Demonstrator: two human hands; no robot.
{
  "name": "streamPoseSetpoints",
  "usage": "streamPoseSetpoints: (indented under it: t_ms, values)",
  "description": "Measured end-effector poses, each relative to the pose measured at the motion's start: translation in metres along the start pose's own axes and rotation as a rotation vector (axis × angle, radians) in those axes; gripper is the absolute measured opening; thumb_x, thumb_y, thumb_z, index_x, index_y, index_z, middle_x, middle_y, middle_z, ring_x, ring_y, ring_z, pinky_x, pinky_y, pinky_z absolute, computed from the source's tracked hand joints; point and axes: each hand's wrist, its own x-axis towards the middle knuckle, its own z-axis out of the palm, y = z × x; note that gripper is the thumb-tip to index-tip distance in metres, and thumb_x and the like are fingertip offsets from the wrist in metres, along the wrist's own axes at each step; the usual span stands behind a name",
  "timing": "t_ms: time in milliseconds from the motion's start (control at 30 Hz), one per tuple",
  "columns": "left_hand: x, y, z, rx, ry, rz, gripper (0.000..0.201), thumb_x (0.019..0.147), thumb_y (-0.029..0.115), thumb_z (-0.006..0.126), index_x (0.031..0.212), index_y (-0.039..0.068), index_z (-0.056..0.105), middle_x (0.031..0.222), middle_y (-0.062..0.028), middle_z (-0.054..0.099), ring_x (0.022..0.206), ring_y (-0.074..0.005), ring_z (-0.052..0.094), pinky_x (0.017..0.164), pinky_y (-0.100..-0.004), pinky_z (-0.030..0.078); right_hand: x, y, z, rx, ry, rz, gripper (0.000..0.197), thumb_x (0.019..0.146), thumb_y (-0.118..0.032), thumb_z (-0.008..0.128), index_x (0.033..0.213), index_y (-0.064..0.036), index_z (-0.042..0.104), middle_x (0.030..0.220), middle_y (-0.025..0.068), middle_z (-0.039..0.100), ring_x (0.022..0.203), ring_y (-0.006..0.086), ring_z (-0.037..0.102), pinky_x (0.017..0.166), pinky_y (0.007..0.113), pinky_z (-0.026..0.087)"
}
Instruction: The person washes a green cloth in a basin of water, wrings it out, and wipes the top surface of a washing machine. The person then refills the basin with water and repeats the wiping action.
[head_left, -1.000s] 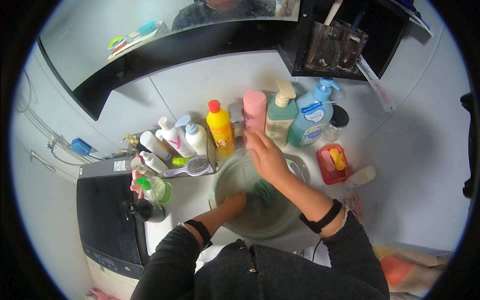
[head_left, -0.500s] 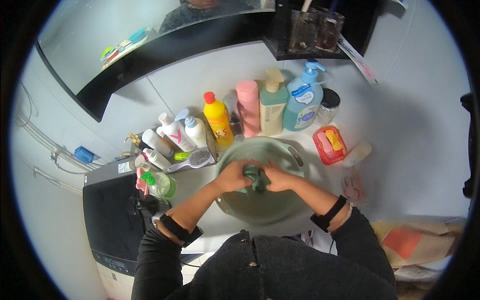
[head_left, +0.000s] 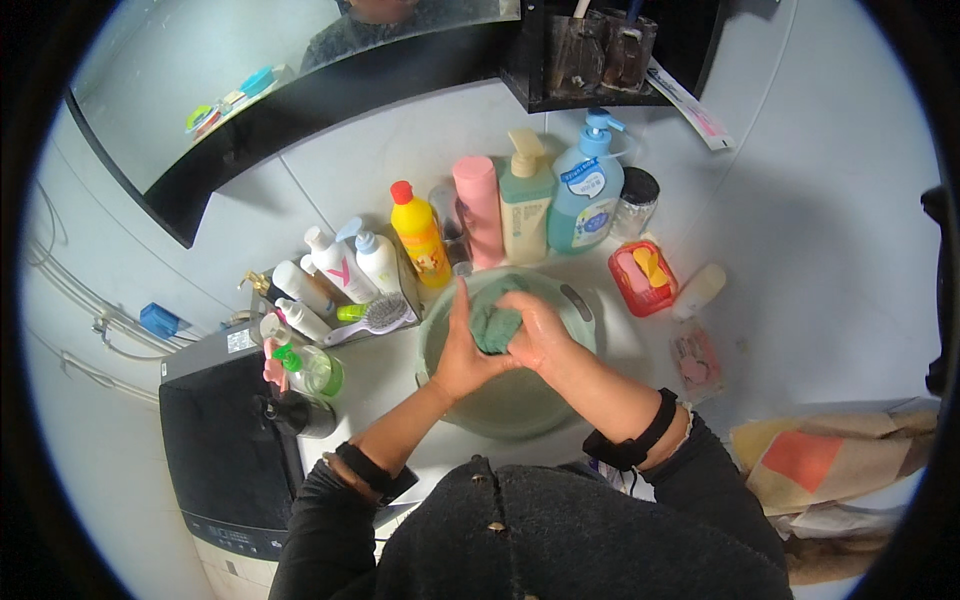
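Note:
A bunched green cloth [head_left: 494, 325] is held between my two hands, over a pale green basin [head_left: 433, 385] with water in it. My left hand [head_left: 466, 352] cups the cloth from its left side, thumb reaching under its near edge and fingers pointing away from me. From the right, my right hand [head_left: 535, 332] is closed around the cloth, its fingers curled over it. Parts of the fingers are hidden behind the cloth.
Behind the basin stand a yellow bottle [head_left: 420, 240], a pink bottle [head_left: 478, 215] and pump bottles, with a red soap dish [head_left: 640, 305] to the right. At left lie a hairbrush [head_left: 375, 318] and a green-topped pump bottle [head_left: 322, 371], beside a black washing machine [head_left: 220, 430].
Both hands have lifted the cloth a little and moved it away from me. My left hand has opened out along its side, while the right has turned over it. The view has shifted slightly.

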Motion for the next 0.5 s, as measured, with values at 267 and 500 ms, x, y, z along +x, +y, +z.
streamPoseSetpoints:
  t_ms: [267, 500]
  values:
    - [0.027, 0.016, -0.026, -0.541, -0.215, -0.445, 0.05, 0.067, 0.007, 0.072, 0.113, 0.001, 0.052, 0.099, -0.0072, 0.06, 0.091, -0.0176, 0.058, 0.079, -0.029, 0.046, -0.027, -0.021, -0.044, -1.403, -0.362, -0.811, 0.05, 0.076, -0.014, 0.063, 0.122, -0.0085, 0.044, 0.11, 0.0081, 0.05, 0.09, 0.0245, 0.055, 0.074, 0.037, 0.048]
    - [0.046, 0.04, -0.031, -0.943, -0.522, -0.85, 0.04, 0.071, 0.011, 0.07, 0.108, 0.004, 0.056, 0.093, -0.0064, 0.061, 0.083, -0.016, 0.059, 0.069, -0.0289, 0.049, 0.011, -0.05, -0.051, -1.717, -0.42, -1.851, 0.059, 0.069, -0.008, 0.066, 0.12, -0.0317, 0.048, 0.13, 0.0123, 0.036, 0.115, 0.0369, 0.043, 0.095, 0.047, 0.041]
